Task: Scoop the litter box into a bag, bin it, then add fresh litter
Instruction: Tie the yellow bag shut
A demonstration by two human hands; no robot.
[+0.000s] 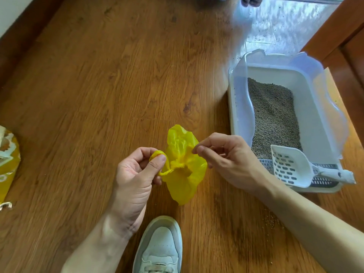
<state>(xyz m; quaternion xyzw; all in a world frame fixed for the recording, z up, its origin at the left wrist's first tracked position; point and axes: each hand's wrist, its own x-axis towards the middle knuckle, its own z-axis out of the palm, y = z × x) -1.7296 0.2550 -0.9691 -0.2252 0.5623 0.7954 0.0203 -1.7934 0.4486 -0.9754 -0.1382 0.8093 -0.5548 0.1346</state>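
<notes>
A small yellow plastic bag [182,178] hangs between my hands above the wooden floor, its neck bunched into a knot. My left hand [136,174] pinches a twisted yellow handle of the bag between thumb and fingers. My right hand [222,156] pinches the bag's other edge with thumb and forefinger. To the right stands the white litter box [236,107] with grey litter [273,115] inside. A white slotted scoop [291,168] lies at the box's near end.
My pale sneaker [159,247] stands on the wooden floor [98,85] just below the bag. A yellow printed sack [7,162] pokes in at the left edge. Loose litter grains [271,221] lie on the floor near my right forearm. A pale tiled area [285,24] lies beyond the box.
</notes>
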